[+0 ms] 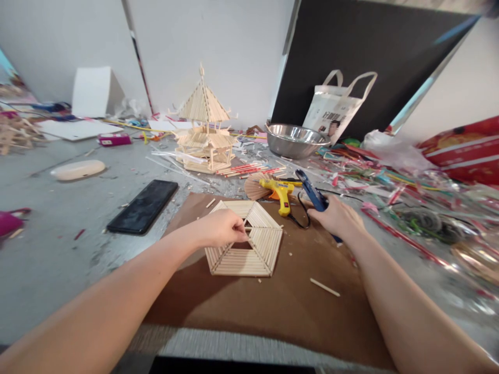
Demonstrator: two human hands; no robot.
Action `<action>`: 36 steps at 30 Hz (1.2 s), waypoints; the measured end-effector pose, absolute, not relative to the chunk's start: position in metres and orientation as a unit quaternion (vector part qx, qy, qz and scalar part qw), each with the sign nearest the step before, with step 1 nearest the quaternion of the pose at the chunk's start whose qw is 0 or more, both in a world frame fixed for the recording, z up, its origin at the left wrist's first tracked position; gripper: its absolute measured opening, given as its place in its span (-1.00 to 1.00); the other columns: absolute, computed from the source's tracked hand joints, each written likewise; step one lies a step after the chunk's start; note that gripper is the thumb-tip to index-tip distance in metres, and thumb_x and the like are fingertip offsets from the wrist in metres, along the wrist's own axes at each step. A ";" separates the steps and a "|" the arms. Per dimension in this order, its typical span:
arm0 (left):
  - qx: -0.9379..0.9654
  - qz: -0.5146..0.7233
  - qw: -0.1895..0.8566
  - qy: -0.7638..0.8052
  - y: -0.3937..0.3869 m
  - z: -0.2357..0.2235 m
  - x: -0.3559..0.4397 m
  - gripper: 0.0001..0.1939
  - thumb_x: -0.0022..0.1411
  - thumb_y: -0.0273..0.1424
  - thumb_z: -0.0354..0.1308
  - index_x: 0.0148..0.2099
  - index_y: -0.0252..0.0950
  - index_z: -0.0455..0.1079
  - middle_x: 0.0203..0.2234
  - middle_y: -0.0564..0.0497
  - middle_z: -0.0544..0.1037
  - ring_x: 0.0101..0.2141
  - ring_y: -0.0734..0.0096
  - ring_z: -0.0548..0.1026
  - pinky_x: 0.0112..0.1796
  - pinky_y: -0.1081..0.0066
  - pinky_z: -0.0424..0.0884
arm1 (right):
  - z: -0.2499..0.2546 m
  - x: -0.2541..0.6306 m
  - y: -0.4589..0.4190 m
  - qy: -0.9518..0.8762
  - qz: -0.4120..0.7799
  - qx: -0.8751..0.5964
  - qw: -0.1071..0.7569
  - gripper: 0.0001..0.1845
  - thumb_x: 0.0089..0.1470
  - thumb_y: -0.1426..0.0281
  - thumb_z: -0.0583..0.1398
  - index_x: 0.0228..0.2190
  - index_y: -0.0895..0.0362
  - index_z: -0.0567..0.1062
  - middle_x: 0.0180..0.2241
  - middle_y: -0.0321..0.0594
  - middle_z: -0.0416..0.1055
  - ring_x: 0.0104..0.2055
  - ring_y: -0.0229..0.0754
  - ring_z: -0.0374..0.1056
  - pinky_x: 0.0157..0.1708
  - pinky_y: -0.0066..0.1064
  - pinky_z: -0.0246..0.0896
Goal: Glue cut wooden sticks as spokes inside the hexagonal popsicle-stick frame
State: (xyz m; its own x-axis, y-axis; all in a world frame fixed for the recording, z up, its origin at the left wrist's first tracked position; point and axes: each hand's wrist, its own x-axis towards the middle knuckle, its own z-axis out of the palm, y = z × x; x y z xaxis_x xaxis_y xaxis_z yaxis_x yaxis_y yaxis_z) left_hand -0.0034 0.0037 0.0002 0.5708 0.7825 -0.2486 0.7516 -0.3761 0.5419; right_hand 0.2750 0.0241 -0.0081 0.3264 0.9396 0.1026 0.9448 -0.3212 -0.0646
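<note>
A hexagonal panel of pale wooden sticks (241,263) lies on the brown board (304,322), with a gap at its centre. My left hand (224,228) is over that gap, its fingers pinched together; whatever is between the fingertips is too small to make out. To the right, my right hand (337,215) is wrapped round a long dark-blue hand tool (312,192), whose kind is partly hidden by the fingers. A yellow glue gun (283,195) lies between the panel and that tool. One loose stick (325,287) rests on the board at the lower right.
A stick-built pagoda model (205,119) stands at the back. Around it are red-tipped sticks (249,169), a steel bowl (296,143) and a white bag (331,111). A black phone (143,206) and a white oval object (78,170) lie left. Tangled scraps (421,213) cover the right side.
</note>
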 end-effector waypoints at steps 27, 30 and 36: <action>0.786 0.159 0.015 0.597 0.002 0.004 -0.007 -0.74 0.13 -0.34 -0.19 -0.31 -0.26 0.32 -0.35 -0.05 0.41 -0.38 0.33 0.36 -0.40 0.37 0.24 | -0.019 0.294 0.028 -0.536 -0.033 -0.843 -0.015 -0.15 -0.35 -0.18 -0.03 -0.18 0.22 0.30 -0.23 0.10 0.33 -0.17 0.14 0.26 -0.31 -0.14 0.13; 0.922 0.118 0.039 0.367 -0.038 0.007 0.040 -0.79 0.11 -0.44 -0.15 -0.38 -0.31 0.31 -0.43 -0.06 0.37 -0.42 0.37 0.35 -0.47 0.41 0.25 | -0.019 0.294 0.028 -0.540 -0.037 -0.841 -0.014 -0.16 -0.34 -0.18 -0.04 -0.18 0.21 0.30 -0.22 0.08 0.32 -0.17 0.13 0.26 -0.30 -0.14 0.13; 0.975 0.079 0.045 0.203 -0.079 0.001 0.111 -0.81 0.03 -0.52 -0.09 -0.31 -0.39 0.31 -0.40 -0.15 0.34 -0.42 0.24 0.39 -0.59 0.37 0.27 | -0.019 0.294 0.028 -0.537 -0.035 -0.842 -0.015 -0.18 -0.32 -0.15 -0.03 -0.17 0.22 0.29 -0.21 0.09 0.31 -0.16 0.13 0.25 -0.32 -0.17 0.14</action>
